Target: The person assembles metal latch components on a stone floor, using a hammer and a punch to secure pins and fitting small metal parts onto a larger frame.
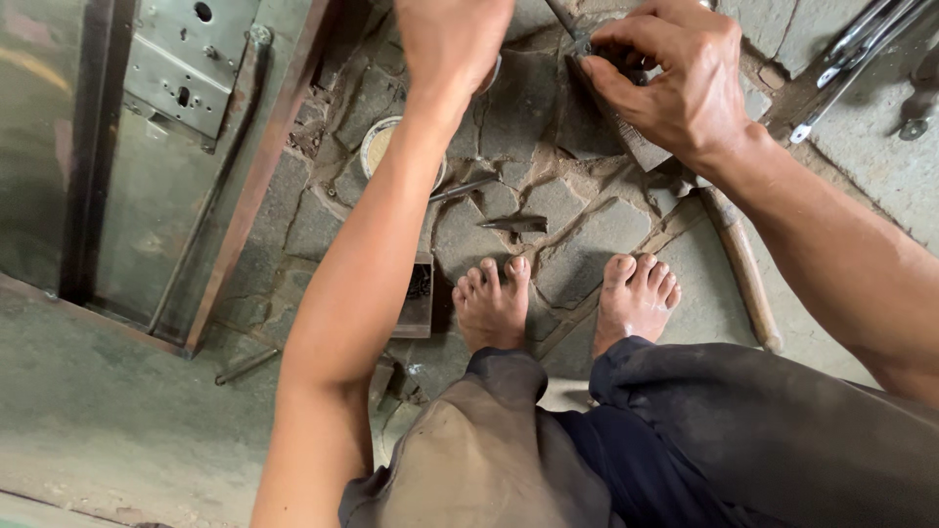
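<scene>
right hand [675,73] clamps a flat grey metal strip [626,132] against the stone floor [587,235]; left hand [452,39], fingers cut off, grip unclear. work looks midway. metal door frame [147,156], wooden handle [745,269], small pointed piece [514,225] lie around.

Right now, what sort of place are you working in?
Probably an informal metalwork shop at ground level: a stone-paved floor, a metal door frame with a lock plate lying flat, and a wooden-handled tool beside bare feet. The right hand grips a flat metal piece.
</scene>
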`<state>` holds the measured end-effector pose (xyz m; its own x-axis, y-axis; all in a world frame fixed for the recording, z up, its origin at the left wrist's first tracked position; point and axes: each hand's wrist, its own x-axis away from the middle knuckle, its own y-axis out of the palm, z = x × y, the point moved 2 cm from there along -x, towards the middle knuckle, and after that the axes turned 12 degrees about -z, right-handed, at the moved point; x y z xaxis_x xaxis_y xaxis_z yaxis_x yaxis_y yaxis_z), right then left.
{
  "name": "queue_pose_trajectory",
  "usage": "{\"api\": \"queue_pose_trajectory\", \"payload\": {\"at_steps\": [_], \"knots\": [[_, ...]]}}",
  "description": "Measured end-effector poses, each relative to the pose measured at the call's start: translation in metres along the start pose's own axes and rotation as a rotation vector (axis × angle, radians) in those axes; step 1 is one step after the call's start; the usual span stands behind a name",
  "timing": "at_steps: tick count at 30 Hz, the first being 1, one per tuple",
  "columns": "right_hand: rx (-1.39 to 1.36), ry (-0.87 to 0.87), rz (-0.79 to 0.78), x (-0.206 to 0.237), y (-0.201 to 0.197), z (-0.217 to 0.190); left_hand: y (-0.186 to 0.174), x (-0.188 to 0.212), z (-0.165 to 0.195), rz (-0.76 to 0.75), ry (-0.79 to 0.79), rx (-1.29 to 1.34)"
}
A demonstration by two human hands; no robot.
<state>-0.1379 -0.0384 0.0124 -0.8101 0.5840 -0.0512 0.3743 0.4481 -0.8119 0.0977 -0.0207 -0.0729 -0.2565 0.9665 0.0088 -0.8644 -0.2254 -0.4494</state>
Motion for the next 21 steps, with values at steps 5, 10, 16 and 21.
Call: {"api": "queue_pose_trajectory", "payload": {"at_steps": [5,10,16,21], "knots": [[0.028,0.089,-0.015,-0.007,-0.001,-0.003,-0.047,0.027,0.022,-0.081,-0.473,0.701],[-0.096,0.337,-0.098,-0.011,0.000,-0.006,-0.058,0.051,0.035,-0.190,-0.560,1.106],[0.135,0.224,0.034,-0.009,-0.007,-0.025,-0.046,0.063,0.038,-0.111,-0.483,1.114],[0.016,0.311,-0.037,0.002,-0.009,-0.041,-0.040,0.073,0.045,-0.045,-0.592,1.155]]}}
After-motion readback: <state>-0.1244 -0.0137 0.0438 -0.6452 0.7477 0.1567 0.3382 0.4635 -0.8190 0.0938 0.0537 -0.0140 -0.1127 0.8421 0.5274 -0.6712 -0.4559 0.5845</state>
